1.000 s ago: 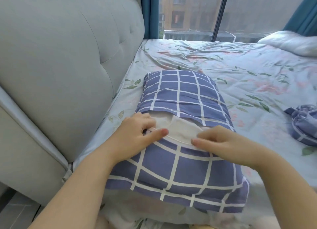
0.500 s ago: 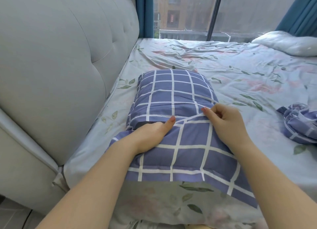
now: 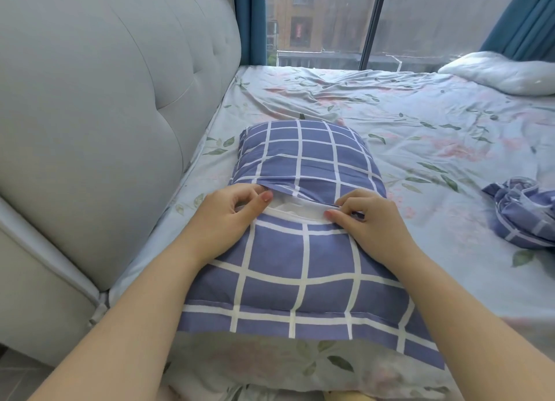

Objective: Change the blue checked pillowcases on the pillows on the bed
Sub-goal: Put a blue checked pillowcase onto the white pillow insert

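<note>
A pillow in a blue checked pillowcase (image 3: 303,262) lies lengthwise on the bed, near the headboard. Across its middle runs the envelope opening, where a strip of the white inner pillow (image 3: 295,210) shows. My left hand (image 3: 223,220) pinches the case's edge at the left end of the opening. My right hand (image 3: 371,220) pinches the near flap's edge at the right end. A second blue checked pillowcase (image 3: 524,213) lies crumpled on the sheet at the right.
The grey padded headboard (image 3: 99,124) fills the left side. The floral sheet (image 3: 420,124) covers the bed. A white pillow (image 3: 504,73) rests at the far right corner. A large window and teal curtains stand beyond the bed.
The flaps were closed over the pillow half a second ago. Now both hands have pulled the opening apart, and the white inner pillow shows again.
</note>
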A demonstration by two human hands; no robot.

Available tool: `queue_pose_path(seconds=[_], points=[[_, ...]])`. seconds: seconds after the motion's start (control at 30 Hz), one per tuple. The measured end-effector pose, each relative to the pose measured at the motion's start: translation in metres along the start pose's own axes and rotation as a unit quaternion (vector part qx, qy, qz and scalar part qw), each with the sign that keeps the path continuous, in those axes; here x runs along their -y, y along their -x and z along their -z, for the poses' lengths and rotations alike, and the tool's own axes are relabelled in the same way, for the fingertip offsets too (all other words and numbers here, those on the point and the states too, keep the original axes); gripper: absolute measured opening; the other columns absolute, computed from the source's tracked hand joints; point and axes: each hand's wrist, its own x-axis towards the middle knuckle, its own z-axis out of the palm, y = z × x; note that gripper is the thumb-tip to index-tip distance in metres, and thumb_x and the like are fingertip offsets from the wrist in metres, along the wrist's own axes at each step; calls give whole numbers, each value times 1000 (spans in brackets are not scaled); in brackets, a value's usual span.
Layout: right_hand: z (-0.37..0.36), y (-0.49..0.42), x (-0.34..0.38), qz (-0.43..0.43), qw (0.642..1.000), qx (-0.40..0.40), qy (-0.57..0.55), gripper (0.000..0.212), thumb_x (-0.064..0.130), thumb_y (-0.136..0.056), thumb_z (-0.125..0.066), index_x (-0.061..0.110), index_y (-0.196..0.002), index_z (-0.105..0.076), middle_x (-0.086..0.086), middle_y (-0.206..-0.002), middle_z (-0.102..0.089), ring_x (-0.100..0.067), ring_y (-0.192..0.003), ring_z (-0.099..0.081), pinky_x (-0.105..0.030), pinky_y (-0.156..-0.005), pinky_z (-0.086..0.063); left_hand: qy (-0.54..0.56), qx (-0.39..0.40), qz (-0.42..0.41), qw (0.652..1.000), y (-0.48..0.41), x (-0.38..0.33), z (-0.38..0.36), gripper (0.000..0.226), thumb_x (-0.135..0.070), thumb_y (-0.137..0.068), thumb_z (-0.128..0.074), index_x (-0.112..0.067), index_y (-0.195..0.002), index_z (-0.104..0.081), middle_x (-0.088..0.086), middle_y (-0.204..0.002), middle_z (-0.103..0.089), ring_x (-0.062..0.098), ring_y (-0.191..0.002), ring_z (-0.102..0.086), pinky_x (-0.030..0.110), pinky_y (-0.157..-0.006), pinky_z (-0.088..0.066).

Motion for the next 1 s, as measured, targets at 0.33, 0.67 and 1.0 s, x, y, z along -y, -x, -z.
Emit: queue_pose_path(seconds=[0.33,0.67,1.0], points=[[3,6,19,53,997,51,-36,20,26,-93,-61,13,-79,-68,4,-83,-70,-11,-77,-63,-22,-69,-49,28,122,18,992,-5,-18,-11,60,-60,-97,-30,-19,-95,-74,-23,-89,-70,-6,-85,-61,14,-86,-43],[-16,6,26,-23,962,178,204,35,35,-105,-31,11,-99,-55,-7,-101,-63,-29,-93,-58,-36,-74,-39,-50,151,51,986,-20,-13,-35,85,-83,-82,-11,-22,-109,-64,-11,-108,-67,7,-104,-58,30,-95,-39],[-10,14,17,90,990,-56,93,29,22,-96,-59,8,-71,-55,-3,-124,-63,-26,-106,-58,-33,-88,-47,48,38,-18,998,8,-19,-13,40,-64,-95,-31,-65,-134,-38,-22,-124,-61,-6,-117,-53,15,-103,-34]])
